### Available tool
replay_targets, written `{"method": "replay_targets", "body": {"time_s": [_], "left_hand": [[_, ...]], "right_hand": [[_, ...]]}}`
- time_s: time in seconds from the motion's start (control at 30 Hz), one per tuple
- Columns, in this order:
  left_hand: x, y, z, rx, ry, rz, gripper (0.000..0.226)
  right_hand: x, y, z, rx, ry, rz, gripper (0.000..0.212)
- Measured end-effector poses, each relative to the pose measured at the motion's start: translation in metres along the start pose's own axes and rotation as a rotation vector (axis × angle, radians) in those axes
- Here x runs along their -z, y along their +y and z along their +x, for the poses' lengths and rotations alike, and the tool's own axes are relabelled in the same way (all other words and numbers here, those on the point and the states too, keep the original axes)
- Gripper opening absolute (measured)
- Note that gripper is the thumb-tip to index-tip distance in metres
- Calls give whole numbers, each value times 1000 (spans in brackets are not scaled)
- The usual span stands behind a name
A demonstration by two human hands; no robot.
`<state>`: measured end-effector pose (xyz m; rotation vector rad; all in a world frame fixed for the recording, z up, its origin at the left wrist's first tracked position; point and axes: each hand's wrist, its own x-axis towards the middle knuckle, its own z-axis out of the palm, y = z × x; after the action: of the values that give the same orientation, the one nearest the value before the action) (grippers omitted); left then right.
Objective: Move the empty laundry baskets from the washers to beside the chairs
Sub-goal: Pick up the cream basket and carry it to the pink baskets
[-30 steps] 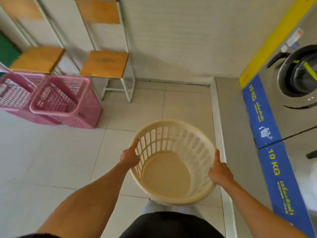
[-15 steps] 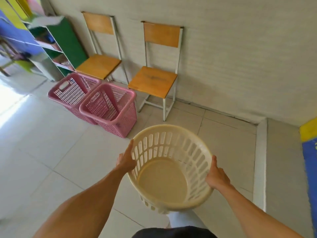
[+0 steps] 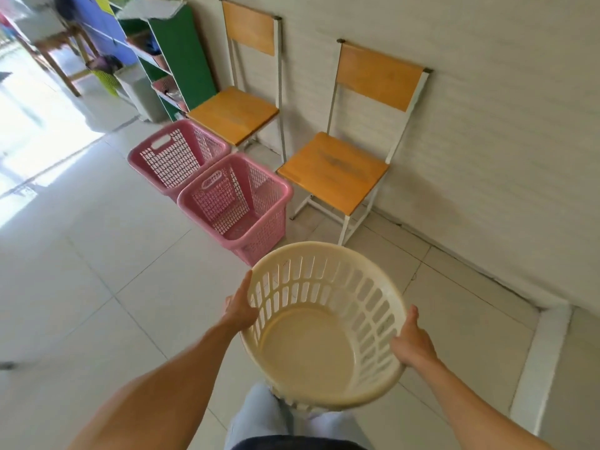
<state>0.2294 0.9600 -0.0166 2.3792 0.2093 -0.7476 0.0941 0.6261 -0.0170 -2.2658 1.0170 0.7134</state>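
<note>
I've got the cream basket [image 3: 324, 323] up off the floor [image 3: 81, 271], at abt 6 o'clock in my view, tilted so its open mouth faces me. Empty inside, slotted walls, solid bottom. My left hand [image 3: 238, 308] is clamped on the rim at its 9 o'clock side, thumb along the top edge, fingers wrapped round the outside & hidden. My right hand [image 3: 412, 344] grips the rim at abt 4 o'clock, thumb [image 3: 412, 315] up on the edge, rest of the fingers under/outside. Both closed on the basket.

Ahead at 12 o'clock: near pink basket [image 3: 237, 206], square, mesh walls, empty, standing on the floor. Its far corner sits just beside the near chair [image 3: 334, 170], which is at abt 1 o'clock, wood seat & back, white metal frame, back to the wall [image 3: 503, 157]. My cream basket overlaps the near pink basket's lower corner in view; can't tell if they touch.

Far pink basket [image 3: 177, 154] at 11 o'clock, touching or almost touching the near pink one, also empty, in front of the far chair [image 3: 233, 112]. Green shelf unit [image 3: 181, 53] beyond that chair, by the wall, w/ some clutter on the shelves, too blurred to name.

My legs in pale trousers [image 3: 259, 414] show under the basket at 6 o'clock.
</note>
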Motion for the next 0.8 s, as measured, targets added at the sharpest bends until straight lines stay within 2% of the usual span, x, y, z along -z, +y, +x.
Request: {"method": "replay_targets", "body": {"time_s": [0.23, 0.6, 0.8], "left_hand": [[24, 12, 64, 9, -91, 13, 100], [54, 29, 178, -21, -232, 80, 93], [35, 16, 228, 29, -284, 79, 102]], "right_hand": [[14, -63, 49, -61, 8, -54, 86], [15, -117, 122, -191, 10, 259, 84], [-6, -130, 192, -227, -22, 255, 87]]}}
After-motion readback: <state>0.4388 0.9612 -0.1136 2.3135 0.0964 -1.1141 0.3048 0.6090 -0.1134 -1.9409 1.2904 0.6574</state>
